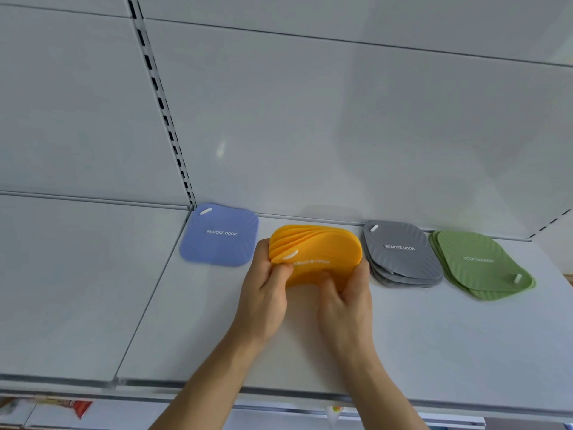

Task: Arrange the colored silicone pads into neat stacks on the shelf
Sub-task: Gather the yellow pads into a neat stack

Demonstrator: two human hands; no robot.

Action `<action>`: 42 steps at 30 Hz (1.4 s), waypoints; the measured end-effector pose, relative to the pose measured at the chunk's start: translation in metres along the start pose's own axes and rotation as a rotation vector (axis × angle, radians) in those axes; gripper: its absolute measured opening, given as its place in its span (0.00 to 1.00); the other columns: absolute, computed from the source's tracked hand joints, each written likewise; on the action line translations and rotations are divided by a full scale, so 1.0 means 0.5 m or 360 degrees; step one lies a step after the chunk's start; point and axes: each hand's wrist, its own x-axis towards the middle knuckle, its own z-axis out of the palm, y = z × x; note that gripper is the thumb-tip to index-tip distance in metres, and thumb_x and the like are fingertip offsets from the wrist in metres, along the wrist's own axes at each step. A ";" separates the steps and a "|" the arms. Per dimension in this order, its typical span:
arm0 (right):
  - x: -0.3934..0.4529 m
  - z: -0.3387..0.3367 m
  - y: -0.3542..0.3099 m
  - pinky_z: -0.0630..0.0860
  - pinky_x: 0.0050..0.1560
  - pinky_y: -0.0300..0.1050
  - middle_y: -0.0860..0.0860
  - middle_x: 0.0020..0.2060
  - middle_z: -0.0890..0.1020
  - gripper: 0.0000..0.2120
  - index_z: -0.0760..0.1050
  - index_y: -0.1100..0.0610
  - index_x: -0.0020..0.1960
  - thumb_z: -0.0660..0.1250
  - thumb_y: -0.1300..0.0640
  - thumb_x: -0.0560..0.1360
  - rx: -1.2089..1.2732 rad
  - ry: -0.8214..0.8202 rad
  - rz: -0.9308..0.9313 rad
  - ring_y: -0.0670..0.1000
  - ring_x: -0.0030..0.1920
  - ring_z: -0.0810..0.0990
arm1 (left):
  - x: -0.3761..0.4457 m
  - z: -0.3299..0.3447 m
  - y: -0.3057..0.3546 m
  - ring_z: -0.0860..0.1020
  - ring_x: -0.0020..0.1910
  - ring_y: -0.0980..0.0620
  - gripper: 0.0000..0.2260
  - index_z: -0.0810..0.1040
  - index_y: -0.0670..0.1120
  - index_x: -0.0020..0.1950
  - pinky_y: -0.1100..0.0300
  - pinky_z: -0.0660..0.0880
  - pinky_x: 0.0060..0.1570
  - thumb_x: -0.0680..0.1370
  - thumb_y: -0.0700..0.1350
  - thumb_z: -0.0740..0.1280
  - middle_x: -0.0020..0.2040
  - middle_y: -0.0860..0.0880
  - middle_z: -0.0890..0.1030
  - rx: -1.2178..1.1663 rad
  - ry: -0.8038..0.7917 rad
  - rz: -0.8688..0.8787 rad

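The fanned orange pads (316,252) lie long axis left-right between the blue pad (219,234) and grey stack (401,254); left hand (266,283) and right hand (347,297) clasp their near edge, wrists angled inward.

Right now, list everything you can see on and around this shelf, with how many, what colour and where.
blue pad: one showing, blue, flat at the back left of the shelf, printed REMOVE ODOR
orange pads: several, fanned bundle, orange, held above the shelf between blue and grey
grey pads: small uneven stack, grey, right of the orange bundle
green pads: small uneven stack, green, far right
shelf: one, white, under all the pads
back panel: white, with a slotted upright at left
red packaging: one piece, bottom left below the shelf
left hand: one, grip on the bundle's left edge
right hand: one, grip on its right edge
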 end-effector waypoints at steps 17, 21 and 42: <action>0.066 -0.030 0.043 0.69 0.39 0.41 0.45 0.42 0.79 0.05 0.72 0.46 0.49 0.66 0.55 0.80 -0.0518 -0.0004 -0.0230 0.44 0.41 0.77 | 0.046 -0.037 -0.015 0.80 0.45 0.45 0.05 0.78 0.46 0.55 0.49 0.77 0.44 0.83 0.47 0.67 0.45 0.49 0.81 0.1208 0.0090 0.0267; 0.108 -0.022 0.031 0.66 0.38 0.33 0.44 0.43 0.80 0.06 0.77 0.47 0.57 0.67 0.52 0.80 -0.0627 -0.0073 -0.0305 0.43 0.42 0.77 | 0.089 -0.043 -0.005 0.81 0.43 0.49 0.16 0.73 0.50 0.67 0.49 0.78 0.45 0.81 0.47 0.70 0.43 0.54 0.83 0.1191 0.0195 0.0239; 0.151 0.033 0.065 0.77 0.43 0.54 0.59 0.46 0.81 0.18 0.78 0.57 0.66 0.68 0.57 0.77 -0.1136 -0.0006 -0.0488 0.65 0.45 0.79 | 0.147 -0.045 -0.081 0.75 0.43 0.41 0.02 0.81 0.48 0.47 0.50 0.67 0.40 0.77 0.45 0.69 0.36 0.48 0.80 0.2244 0.0285 0.0655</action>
